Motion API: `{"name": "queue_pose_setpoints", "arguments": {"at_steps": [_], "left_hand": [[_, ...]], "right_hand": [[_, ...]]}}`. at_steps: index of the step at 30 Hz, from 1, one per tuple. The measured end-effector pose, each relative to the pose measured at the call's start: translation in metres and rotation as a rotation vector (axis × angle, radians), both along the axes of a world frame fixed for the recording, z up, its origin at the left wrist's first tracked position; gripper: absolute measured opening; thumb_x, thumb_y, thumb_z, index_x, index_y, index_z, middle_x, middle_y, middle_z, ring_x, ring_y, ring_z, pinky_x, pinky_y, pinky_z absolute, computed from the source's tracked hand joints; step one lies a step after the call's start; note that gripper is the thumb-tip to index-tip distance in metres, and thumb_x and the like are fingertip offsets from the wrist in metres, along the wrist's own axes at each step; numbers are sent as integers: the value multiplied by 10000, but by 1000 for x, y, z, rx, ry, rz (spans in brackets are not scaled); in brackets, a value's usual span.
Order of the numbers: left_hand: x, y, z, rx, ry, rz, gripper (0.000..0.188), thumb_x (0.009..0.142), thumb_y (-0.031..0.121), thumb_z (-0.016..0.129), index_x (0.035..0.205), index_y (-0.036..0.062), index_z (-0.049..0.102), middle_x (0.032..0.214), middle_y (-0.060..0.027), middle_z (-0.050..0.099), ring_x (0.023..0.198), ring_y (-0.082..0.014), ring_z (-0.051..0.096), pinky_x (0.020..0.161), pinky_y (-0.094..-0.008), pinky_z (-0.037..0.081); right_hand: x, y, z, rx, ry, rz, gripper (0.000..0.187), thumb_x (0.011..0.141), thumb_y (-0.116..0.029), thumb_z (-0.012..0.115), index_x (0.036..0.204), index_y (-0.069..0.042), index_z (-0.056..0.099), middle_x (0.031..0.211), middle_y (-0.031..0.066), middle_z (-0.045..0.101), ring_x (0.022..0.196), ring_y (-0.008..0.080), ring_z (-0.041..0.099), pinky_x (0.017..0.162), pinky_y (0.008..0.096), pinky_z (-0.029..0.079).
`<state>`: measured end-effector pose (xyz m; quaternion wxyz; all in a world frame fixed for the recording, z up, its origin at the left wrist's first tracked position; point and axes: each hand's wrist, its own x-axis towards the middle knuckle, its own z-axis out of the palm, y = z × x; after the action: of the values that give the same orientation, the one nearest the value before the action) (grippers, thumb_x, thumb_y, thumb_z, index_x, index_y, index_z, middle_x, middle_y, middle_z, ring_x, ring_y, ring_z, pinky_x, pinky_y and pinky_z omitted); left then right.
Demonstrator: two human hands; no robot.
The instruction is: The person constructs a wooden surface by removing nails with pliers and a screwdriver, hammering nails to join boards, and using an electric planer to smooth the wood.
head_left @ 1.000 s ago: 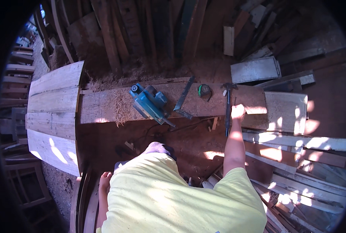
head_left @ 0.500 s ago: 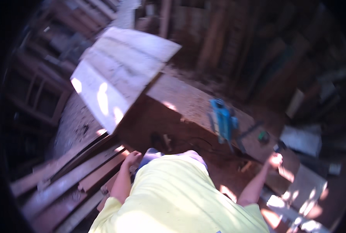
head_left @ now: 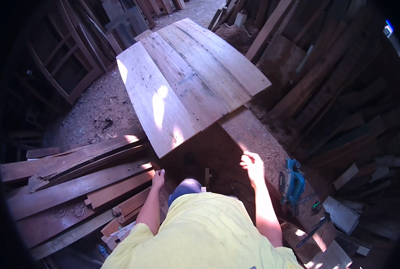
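Observation:
My left hand hangs low by my side, fingers loosely curled, holding nothing, just over the ends of stacked planks. My right hand is raised in front of me with fingers spread, empty, near the edge of a long dusty workbench plank. Ahead lies a wide panel of pale joined boards. A blue electric planer rests on the workbench to the right of my right hand.
Sawdust covers the floor at left. Wooden frames lean at the far left. Timber and offcuts lean at right. A dark hand tool and a small green object lie near the planer.
The view has swung left from the planer end of the bench toward the pale board panel. My right hand left the bench's right end and now hovers near the bench edge.

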<state>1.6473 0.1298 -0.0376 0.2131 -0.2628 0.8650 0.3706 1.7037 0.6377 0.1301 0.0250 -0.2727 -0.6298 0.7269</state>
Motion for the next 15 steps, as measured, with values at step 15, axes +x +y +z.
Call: {"name": "queue_pose_setpoints", "arguments": {"at_steps": [15], "left_hand": [[-183,-28,63,844,-108,282,419,1091,404,654,1325,78,534,1232,-84,682,1096,-242,702,976,-478,568]], "right_hand": [[-244,-149,-129,-381,-487,-179,407,992,-453,784,1161,-126,610,1032,90,670,1061,357,656,1139,641,396]]}}
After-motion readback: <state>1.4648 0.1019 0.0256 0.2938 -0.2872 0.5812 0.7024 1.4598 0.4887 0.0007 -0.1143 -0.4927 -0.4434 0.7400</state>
